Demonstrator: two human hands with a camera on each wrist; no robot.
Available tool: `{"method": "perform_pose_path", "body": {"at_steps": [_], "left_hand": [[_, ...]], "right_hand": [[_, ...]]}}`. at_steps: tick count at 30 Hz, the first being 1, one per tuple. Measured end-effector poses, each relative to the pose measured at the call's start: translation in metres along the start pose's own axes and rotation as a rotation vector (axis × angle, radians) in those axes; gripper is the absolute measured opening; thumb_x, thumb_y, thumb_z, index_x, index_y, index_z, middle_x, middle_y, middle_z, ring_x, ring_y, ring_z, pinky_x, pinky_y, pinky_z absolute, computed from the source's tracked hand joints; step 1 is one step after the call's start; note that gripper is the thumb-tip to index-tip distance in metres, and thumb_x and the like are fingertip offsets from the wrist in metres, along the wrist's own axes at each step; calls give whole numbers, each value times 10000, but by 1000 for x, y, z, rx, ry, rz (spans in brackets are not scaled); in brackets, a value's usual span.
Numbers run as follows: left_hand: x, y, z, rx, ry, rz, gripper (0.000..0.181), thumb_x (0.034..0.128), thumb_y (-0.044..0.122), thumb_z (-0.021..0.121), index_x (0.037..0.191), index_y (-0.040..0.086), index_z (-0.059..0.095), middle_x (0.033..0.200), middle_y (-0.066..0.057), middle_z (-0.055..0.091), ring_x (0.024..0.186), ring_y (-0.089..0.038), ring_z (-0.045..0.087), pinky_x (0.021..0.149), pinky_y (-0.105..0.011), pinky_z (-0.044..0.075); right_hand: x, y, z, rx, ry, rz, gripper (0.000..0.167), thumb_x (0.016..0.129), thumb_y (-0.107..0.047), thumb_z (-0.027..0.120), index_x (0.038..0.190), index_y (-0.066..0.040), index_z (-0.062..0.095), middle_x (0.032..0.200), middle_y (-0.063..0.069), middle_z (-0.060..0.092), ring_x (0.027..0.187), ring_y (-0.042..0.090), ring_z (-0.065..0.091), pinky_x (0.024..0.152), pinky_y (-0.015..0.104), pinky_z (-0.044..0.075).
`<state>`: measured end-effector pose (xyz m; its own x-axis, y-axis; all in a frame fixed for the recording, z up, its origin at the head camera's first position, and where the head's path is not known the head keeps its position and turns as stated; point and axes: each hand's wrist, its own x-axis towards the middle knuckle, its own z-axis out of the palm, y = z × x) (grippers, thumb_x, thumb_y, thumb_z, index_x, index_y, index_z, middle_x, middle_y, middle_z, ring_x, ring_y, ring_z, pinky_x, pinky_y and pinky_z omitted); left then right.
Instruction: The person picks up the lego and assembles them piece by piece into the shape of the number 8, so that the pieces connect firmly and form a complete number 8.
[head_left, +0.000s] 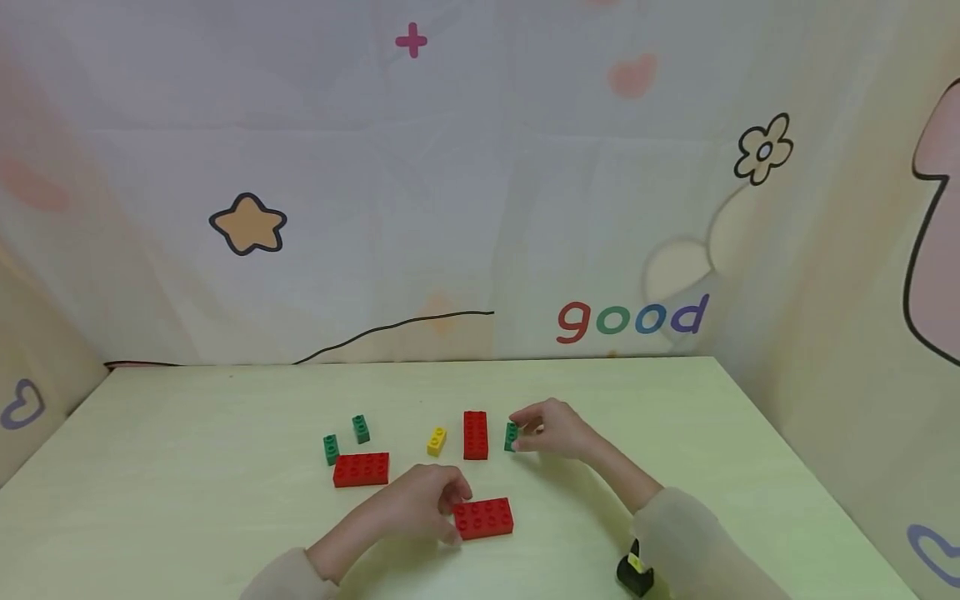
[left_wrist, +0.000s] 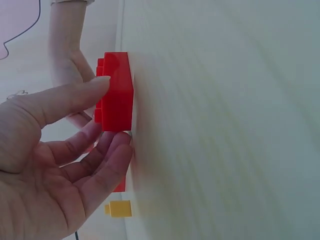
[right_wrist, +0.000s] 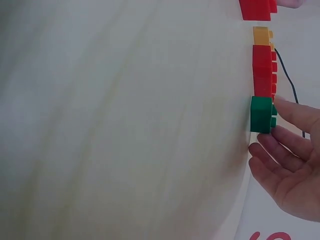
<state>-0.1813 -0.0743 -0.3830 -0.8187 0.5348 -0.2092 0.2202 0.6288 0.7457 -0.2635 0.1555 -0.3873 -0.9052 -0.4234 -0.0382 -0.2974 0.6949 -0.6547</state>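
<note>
Near the front of the table, my left hand (head_left: 420,504) pinches a red toy brick (head_left: 484,518) at its left end. The left wrist view shows the thumb against the studded side of this red brick (left_wrist: 119,92) and the fingers at its lower end. Farther back and to the right, my right hand (head_left: 558,431) holds a small green brick (head_left: 512,435) between thumb and fingers. In the right wrist view the green brick (right_wrist: 261,115) appears upright on the table, studs toward the palm. Both bricks seem to rest on the tabletop.
A second red brick (head_left: 476,435) stands just left of the right hand, with a yellow brick (head_left: 437,442) beside it. Farther left lie another red brick (head_left: 362,470) and two green bricks (head_left: 361,429). A black strap-like object (head_left: 635,573) is by the right sleeve.
</note>
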Motion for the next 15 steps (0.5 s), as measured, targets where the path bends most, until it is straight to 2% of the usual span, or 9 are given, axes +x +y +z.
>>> {"method": "perform_pose_path", "body": {"at_steps": [5, 15], "left_hand": [[1, 0, 1, 11, 6, 11, 300, 671, 83, 796, 904, 84, 607, 786, 15, 546, 738, -149, 489, 657, -249, 445], [1, -2, -2, 20, 22, -1, 285, 668, 81, 797, 887, 80, 616, 774, 5, 554, 725, -151, 495, 658, -269, 456]], "right_hand": [[0, -2, 2, -43, 16, -8, 381, 759, -128, 735, 1104, 2, 640, 934, 37, 656, 827, 151, 558, 691, 246, 482], [5, -3, 7, -91, 52, -11, 354, 735, -118, 756, 1057, -5, 666, 892, 32, 665, 772, 130, 557, 664, 229, 483]]}}
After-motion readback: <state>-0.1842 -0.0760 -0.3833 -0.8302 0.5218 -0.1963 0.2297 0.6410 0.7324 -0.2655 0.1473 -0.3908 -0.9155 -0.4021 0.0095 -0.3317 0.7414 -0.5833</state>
